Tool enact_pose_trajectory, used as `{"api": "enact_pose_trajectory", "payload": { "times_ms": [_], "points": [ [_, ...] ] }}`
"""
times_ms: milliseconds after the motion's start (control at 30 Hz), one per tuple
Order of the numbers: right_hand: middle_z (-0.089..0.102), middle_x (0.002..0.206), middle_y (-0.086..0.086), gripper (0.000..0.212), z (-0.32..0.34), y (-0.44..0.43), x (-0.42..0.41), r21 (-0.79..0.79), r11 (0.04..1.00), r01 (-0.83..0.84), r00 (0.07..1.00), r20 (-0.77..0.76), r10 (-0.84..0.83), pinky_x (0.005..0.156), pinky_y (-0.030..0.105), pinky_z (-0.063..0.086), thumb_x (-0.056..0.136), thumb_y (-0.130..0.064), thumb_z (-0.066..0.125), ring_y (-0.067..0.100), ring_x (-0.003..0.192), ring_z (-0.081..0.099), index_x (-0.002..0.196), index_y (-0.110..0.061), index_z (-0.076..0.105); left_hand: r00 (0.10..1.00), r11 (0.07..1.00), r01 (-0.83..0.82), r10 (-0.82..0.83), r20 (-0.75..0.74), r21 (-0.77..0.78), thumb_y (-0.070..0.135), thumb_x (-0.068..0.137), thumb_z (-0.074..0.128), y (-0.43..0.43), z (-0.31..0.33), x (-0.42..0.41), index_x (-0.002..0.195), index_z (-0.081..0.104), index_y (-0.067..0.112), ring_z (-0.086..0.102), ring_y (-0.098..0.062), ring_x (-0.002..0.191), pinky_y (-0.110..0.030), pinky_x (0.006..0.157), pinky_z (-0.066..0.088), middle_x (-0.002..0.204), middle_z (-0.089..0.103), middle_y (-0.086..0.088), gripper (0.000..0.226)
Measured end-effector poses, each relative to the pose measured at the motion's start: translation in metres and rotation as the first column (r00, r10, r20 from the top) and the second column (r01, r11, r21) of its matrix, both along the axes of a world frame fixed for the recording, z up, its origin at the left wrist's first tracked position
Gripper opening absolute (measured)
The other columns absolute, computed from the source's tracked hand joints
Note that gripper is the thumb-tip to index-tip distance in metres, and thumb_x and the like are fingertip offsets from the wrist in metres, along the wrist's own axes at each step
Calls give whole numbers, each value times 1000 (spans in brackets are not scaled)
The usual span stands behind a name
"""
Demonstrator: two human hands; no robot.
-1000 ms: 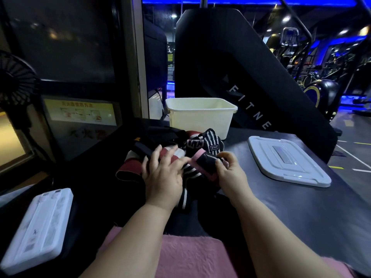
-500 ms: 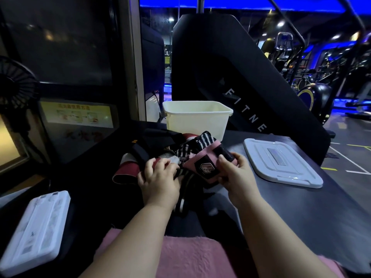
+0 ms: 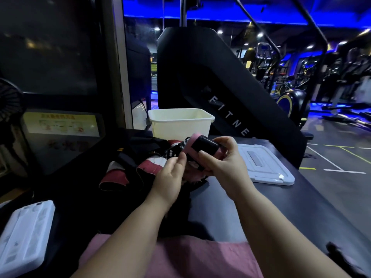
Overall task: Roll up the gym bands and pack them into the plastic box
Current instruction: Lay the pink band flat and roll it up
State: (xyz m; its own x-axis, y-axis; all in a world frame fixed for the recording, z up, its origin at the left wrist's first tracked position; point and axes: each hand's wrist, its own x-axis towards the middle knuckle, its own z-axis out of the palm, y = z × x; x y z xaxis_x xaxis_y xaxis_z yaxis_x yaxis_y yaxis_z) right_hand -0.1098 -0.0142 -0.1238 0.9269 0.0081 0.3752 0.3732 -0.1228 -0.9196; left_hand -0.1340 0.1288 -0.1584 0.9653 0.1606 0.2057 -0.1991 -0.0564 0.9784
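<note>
The right hand (image 3: 224,163) had lifted the pink band (image 3: 204,146) higher than half a second before. It gripped the band as a tighter roll above the pile (image 3: 130,169), in front of the plastic box (image 3: 180,127). The left hand (image 3: 170,173) had left the pile and met the band's loose end; whether it gripped, I cannot tell.

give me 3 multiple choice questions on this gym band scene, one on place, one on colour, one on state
1. Where does the white lid lie? A on the floor B on the table, right of the right hand C on a chair
2. What colour is the band roll that hand grips? A pink and black B green C yellow
3. How is the plastic box? A lidded B tipped over C open, upright
Key: 1 B, it lies flat on the tabletop; 2 A, pink strip under a black wrap; 3 C, rim up, nothing covering it.
</note>
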Motion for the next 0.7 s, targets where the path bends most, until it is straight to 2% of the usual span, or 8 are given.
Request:
{"api": "enact_pose_trajectory", "payload": {
  "times_ms": [33, 100, 200, 267, 367, 433, 567, 700],
  "points": [
    [62, 89, -4, 51, 1, -3, -4, -19, 1000, -20, 1000, -3, 20, 76, 52, 58, 58, -49, 74, 21, 89, 66, 103, -37, 53, 999, 995, 47, -48, -16, -92, 80, 75, 49, -2, 2, 3, 116, 63, 21, 69, -20, 102, -36, 94, 51, 104, 74, -3, 73],
    [65, 93, -2, 48, 0, -9, -10, -38, 996, -80, 997, -16, 80, 78, 51, 58, 60, -50, 74, 22, 91, 67, 103, -39, 54, 995, 977, 85, -95, -42, -196, 82, 68, 55, -10, 8, 3, 124, 57, 12, 71, -26, 97, -36, 83, 56, 106, 73, -11, 90],
    [62, 96, 8, 32, -5, -12, -20, 15, 978, -208, 975, -80, 208, 73, 41, 60, 84, -27, 72, 20, 81, 66, 110, -28, 54, 995, 958, 46, -68, -69, -284, 72, 71, 66, -19, 14, -1, 127, 50, 3, 72, -33, 91, -37, 73, 59, 105, 70, -22, 91],
    [59, 92, 9, 20, -9, -13, -26, 47, 959, -280, 952, -118, 283, 63, 27, 56, 94, -16, 61, 17, 76, 61, 112, -21, 56, 994, 930, 8, -49, -102, -367, 63, 71, 75, -20, 12, -6, 124, 51, 12, 71, -32, 95, -44, 81, 58, 110, 70, -18, 77],
    [62, 75, 5, 15, -20, -12, -30, 70, 945, -321, 924, -194, 328, 55, 14, 47, 102, -16, 46, 9, 62, 60, 109, -14, 59, 986, 908, -74, 6, -164, -413, 35, 89, 67, -20, 7, -16, 105, 58, 26, 69, -25, 99, -39, 81, 57, 114, 68, -10, 20],
    [67, 76, -4, 15, -30, -8, -25, -9, 973, -232, 949, -223, 225, 67, 20, 52, 101, -25, 48, 7, 69, 64, 107, -20, 61, 981, 904, -108, 28, -194, -414, 26, 93, 63, -16, 2, -21, 100, 61, 24, 70, -19, 95, -36, 83, 57, 113, 69, -6, 8],
    [62, 91, -7, 23, -46, -2, -2, -170, 985, -1, 957, -287, -48, 93, 45, 52, 94, -41, 54, 19, 95, 61, 106, -23, 60, 962, 920, -184, 97, -255, -346, 23, 88, 69, -2, -11, -28, 110, 60, 9, 61, -14, 113, -40, 105, 45, 113, 67, 6, 27],
    [63, 88, 0, 18, -51, 11, 8, -207, 966, -158, 917, -393, 66, 87, 43, 54, 97, -32, 50, 19, 84, 60, 83, -27, 60, 952, 953, -133, 47, -302, -273, 22, 87, 72, 11, -14, -34, 113, 57, 1, 64, -17, 106, -38, 94, 52, 111, 68, 1, 36]
  ]
}}
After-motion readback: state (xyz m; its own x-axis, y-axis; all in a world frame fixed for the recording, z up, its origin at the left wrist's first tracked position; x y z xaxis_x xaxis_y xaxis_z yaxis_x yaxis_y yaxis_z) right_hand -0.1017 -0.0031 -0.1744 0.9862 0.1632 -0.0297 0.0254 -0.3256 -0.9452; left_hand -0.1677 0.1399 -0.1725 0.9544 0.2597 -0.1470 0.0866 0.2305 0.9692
